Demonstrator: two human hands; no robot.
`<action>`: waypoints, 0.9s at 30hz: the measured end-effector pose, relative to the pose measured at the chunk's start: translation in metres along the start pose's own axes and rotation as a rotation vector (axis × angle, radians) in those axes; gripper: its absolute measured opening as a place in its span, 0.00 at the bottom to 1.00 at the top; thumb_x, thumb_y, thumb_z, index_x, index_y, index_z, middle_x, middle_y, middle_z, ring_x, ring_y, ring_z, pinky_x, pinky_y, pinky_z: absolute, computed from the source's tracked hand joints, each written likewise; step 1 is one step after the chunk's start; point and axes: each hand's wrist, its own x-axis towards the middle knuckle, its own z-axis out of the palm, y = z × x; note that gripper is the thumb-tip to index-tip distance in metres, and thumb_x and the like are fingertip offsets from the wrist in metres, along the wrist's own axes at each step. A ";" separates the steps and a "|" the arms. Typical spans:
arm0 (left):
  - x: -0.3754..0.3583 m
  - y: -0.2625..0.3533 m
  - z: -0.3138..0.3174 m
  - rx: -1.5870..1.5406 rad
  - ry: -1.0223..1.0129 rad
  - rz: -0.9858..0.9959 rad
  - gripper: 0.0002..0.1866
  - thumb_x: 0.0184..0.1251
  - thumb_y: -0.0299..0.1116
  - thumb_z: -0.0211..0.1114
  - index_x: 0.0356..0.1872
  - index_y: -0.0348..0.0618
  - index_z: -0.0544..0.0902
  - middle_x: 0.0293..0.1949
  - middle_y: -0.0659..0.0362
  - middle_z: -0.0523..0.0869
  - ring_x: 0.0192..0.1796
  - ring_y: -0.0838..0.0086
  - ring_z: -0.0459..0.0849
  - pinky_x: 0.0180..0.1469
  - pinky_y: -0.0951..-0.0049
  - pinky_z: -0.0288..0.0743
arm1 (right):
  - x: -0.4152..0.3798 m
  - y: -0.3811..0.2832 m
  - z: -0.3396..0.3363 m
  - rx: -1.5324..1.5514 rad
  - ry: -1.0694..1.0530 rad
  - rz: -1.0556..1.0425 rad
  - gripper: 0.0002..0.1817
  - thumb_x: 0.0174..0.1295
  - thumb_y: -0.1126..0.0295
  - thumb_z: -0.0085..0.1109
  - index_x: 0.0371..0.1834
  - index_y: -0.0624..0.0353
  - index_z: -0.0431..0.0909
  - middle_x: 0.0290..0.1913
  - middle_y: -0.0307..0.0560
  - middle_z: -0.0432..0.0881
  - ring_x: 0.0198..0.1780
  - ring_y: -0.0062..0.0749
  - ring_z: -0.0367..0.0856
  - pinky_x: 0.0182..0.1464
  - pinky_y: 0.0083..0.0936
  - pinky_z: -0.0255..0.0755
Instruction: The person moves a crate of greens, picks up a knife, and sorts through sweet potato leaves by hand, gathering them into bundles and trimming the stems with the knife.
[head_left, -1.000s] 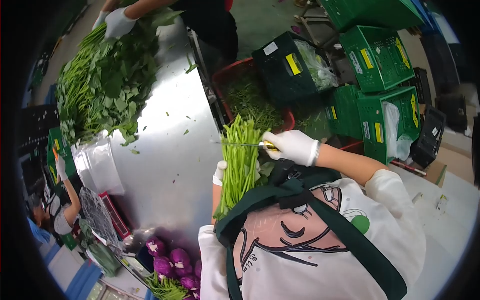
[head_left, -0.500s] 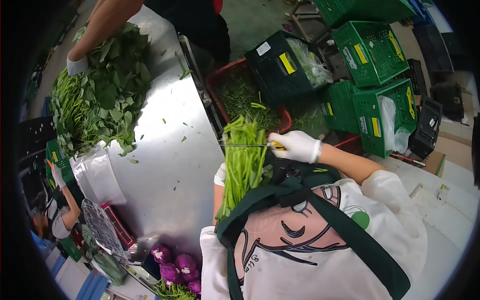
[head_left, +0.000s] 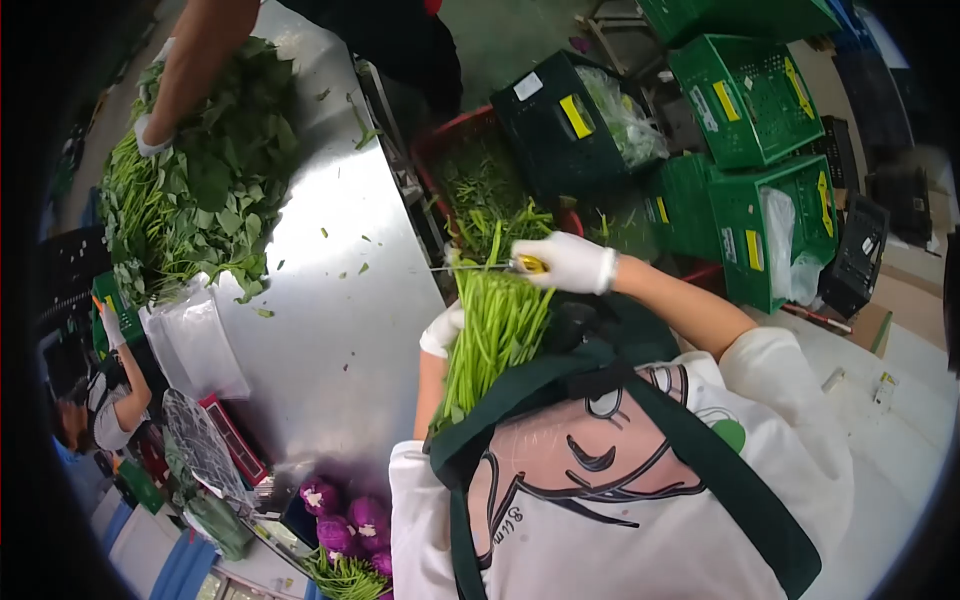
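My right hand (head_left: pixel 568 262), in a white glove, is closed round the yellow handle of a knife (head_left: pixel 462 267). Its thin blade points left across the stem ends of a green bunch (head_left: pixel 490 335). My left hand (head_left: pixel 443 330), gloved too, is wrapped round the left side of that bunch; most of its fingers are hidden behind the stems. Loose cut stem pieces (head_left: pixel 500 225) show just beyond the blade, over a red bin (head_left: pixel 455 135) holding green trimmings.
A metal table (head_left: pixel 340 330) bears a leafy pile (head_left: pixel 215 170), clear bags (head_left: pixel 200 345) and a co-worker's gloved hand (head_left: pixel 152 135). Purple cabbages (head_left: pixel 345 520) sit near its lower end. Green crates (head_left: pixel 750 100) stand right. Another person (head_left: pixel 120 400) is far left.
The knife and my right hand have moved left and slightly up. The bunch's long ends beyond the blade are now short, with loose pieces falling toward the bin.
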 end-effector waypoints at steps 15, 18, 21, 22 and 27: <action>0.001 0.012 0.023 0.302 -0.040 -0.061 0.35 0.49 0.35 0.60 0.61 0.33 0.63 0.56 0.56 0.71 0.57 0.72 0.69 0.62 0.74 0.59 | -0.043 -0.047 -0.034 -0.406 -0.094 0.123 0.11 0.56 0.63 0.51 0.35 0.57 0.66 0.18 0.57 0.74 0.24 0.53 0.76 0.28 0.44 0.69; -0.011 0.006 0.020 0.251 0.027 -0.025 0.34 0.47 0.33 0.60 0.60 0.34 0.64 0.55 0.55 0.73 0.57 0.72 0.71 0.60 0.73 0.62 | -0.078 -0.017 -0.044 -0.367 -0.048 0.221 0.09 0.55 0.64 0.52 0.34 0.57 0.70 0.18 0.55 0.75 0.24 0.51 0.77 0.29 0.41 0.71; -0.022 0.006 0.019 0.159 0.104 -0.022 0.35 0.43 0.29 0.59 0.59 0.35 0.65 0.53 0.54 0.75 0.53 0.70 0.75 0.56 0.72 0.68 | -0.097 0.011 -0.057 -0.281 -0.008 0.364 0.11 0.54 0.63 0.53 0.35 0.57 0.72 0.25 0.57 0.77 0.28 0.51 0.78 0.32 0.38 0.72; -0.023 0.004 0.017 0.141 0.101 -0.014 0.35 0.43 0.29 0.60 0.59 0.35 0.65 0.53 0.54 0.75 0.54 0.70 0.75 0.57 0.72 0.68 | -0.092 -0.004 -0.057 -0.192 0.024 0.326 0.10 0.54 0.64 0.53 0.34 0.58 0.72 0.24 0.57 0.77 0.28 0.51 0.78 0.32 0.36 0.71; -0.026 -0.008 0.004 0.152 0.041 0.030 0.38 0.42 0.38 0.65 0.59 0.36 0.66 0.53 0.57 0.74 0.54 0.71 0.74 0.59 0.71 0.65 | -0.064 -0.015 -0.011 0.083 0.134 0.060 0.10 0.55 0.64 0.54 0.33 0.58 0.70 0.22 0.54 0.75 0.27 0.48 0.77 0.29 0.33 0.69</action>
